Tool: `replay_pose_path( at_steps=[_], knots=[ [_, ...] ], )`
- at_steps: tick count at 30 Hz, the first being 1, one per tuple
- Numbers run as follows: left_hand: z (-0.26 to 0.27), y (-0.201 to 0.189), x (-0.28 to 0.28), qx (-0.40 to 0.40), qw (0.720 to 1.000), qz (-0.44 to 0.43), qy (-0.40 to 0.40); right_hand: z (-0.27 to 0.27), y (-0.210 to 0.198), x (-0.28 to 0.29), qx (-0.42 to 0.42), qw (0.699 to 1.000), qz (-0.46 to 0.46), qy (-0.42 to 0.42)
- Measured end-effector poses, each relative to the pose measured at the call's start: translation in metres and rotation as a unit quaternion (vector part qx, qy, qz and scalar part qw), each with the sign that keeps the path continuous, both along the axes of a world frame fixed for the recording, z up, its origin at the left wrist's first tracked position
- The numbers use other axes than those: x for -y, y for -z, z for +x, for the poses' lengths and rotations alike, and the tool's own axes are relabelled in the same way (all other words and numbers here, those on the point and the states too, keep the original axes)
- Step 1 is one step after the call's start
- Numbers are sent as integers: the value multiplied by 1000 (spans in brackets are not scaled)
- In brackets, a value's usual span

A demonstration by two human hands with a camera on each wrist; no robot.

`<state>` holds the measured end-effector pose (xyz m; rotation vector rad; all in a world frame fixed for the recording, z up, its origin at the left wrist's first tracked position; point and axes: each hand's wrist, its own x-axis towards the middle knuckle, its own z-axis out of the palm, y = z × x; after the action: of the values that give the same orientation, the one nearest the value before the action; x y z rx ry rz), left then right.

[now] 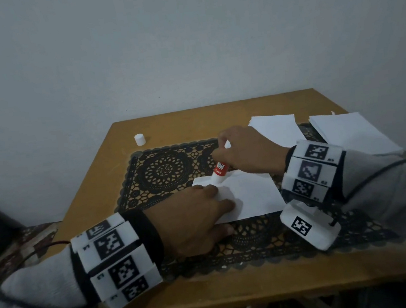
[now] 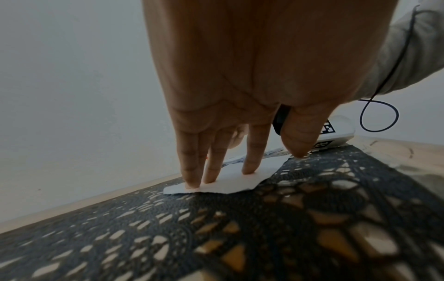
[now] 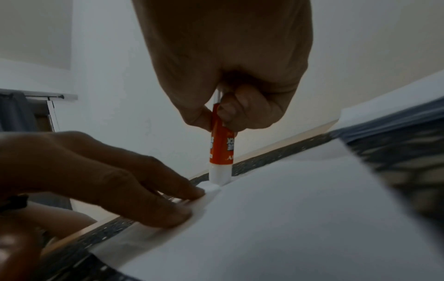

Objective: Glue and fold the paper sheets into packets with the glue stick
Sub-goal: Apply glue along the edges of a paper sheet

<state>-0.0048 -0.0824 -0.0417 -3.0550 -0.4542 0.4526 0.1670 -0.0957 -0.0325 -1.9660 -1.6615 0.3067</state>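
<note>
A white paper sheet (image 1: 250, 196) lies on the black lace mat (image 1: 168, 171) in the middle of the table. My left hand (image 1: 199, 213) presses straight fingers (image 2: 192, 171) flat on the sheet's left part (image 2: 228, 182). My right hand (image 1: 242, 149) grips a red-and-white glue stick (image 1: 220, 171) upright, its white tip touching the sheet's far left edge (image 3: 288, 218). In the right wrist view the glue stick (image 3: 221, 152) stands just beyond the left hand's fingertips (image 3: 187, 192).
A small white cap (image 1: 139, 139) stands on the wooden table (image 1: 111, 165) at the back left. Two stacks of white paper (image 1: 275, 125) (image 1: 353, 135) lie at the back right. A wall rises close behind the table.
</note>
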Motion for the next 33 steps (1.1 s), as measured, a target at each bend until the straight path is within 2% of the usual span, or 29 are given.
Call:
replay_pose_path(
  at_steps=[11,17,21,26,33],
  knots=[
    [23,-7,-8,12,999,39,1,55,-9,32,98,991,-42,78],
    [53,-11,-15,-55,997,54,-9,65,-21,40,83,990,33,106],
    [64,-14,-20,-87,995,46,-18,56,-14,42,75,995,12,64],
    [66,-11,-25,-89,995,45,-13,41,2,50,145,989,2,6],
    [65,-10,-30,-75,997,25,-8,30,4,51,163,985,-41,29]
  ],
)
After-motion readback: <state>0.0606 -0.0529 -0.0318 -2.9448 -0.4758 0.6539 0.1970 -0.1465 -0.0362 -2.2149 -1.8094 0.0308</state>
